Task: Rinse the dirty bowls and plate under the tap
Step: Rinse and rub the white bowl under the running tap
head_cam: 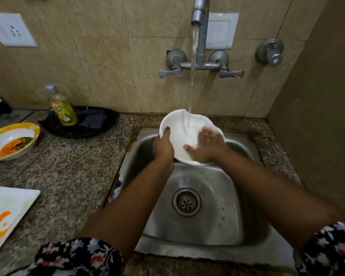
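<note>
Head view: white bowl (179,134) between hands, under tap (197,16).

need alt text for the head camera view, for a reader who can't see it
Left hand grips a white bowl under the running tap over a steel sink while the right hand rubs inside it. A stained yellow-rimmed bowl and plate wait on the counter.

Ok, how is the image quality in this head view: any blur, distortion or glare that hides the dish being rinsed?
Head view: strong wide-angle bending at the edges, so the forearms look stretched; dim, warm lighting; the right hand is slightly motion-blurred inside the white bowl; the bowl looks washed out where the water stream lands; soft glare on the sink; the left hand is reasonably sharp.
</note>
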